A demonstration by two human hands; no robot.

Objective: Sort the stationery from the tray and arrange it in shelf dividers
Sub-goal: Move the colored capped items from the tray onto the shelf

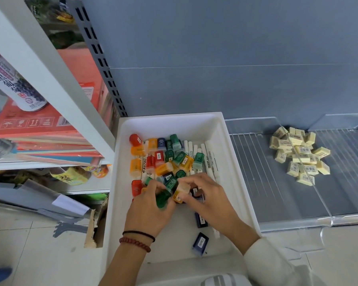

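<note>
Left hand (151, 210) grips green sharpener (162, 200); right hand (212, 200) pinches yellow sharpener (180, 192).

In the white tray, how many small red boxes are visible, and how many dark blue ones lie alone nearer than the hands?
Small red plastic boxes: 4
Small dark blue plastic boxes lying alone: 2
Total: 6

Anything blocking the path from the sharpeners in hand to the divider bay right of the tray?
Only the tray's right wall stands between the held sharpeners and the bay, which is open on top; lifting over should do. Erasers lie farther right.
</note>
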